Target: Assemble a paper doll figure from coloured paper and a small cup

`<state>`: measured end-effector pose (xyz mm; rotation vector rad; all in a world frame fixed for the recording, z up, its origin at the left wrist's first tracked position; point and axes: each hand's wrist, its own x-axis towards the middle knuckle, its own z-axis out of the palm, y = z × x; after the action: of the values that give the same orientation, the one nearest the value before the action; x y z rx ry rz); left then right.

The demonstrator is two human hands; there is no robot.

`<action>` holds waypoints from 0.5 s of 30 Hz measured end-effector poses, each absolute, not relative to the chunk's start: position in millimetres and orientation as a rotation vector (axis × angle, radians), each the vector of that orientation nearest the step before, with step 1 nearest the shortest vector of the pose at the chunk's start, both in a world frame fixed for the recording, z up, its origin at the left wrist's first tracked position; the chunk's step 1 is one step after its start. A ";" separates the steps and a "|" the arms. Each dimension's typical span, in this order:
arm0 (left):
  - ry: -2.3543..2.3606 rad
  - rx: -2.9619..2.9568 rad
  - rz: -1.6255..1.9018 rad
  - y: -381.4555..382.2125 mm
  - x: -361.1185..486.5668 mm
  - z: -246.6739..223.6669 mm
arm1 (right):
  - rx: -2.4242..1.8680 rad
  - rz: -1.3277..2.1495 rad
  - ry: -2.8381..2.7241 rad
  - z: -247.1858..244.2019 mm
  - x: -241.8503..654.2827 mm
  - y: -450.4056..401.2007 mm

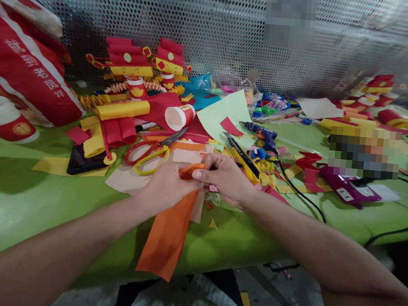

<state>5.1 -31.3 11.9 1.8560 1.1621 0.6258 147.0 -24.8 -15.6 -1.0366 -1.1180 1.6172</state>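
Both hands meet over the front of the green table, pinching one end of an orange paper strip (170, 233). My left hand (167, 183) has its fingers closed on the strip's upper end. My right hand (225, 178) pinches that same end between thumb and forefinger. The strip's long free part hangs down past the table edge. Just behind my left hand lie scissors (167, 142) with one red and one yellow handle, blades apart. A black-and-yellow utility knife (242, 156) rests beyond my right hand. Beige paper (123, 177) lies partly under the hands.
Paper-and-cup figures (129, 65) stand at the back left near a red bag (26, 61). A paper cup (180, 116) lies on its side. A blue glue gun (263, 133) trails a cable. A purple power strip (349, 187) sits right, paper scraps around. Perforated metal rises behind.
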 end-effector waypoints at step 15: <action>1.364 1.815 0.546 -24.8 -1.2 16.6 | -1.129 1.481 -1.217 -6.2 156.0 -17.9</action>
<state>-1.2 -24.8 16.6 1.8146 1.3642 0.5460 156.0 -17.9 -6.2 -1.1293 -1.2165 1.4812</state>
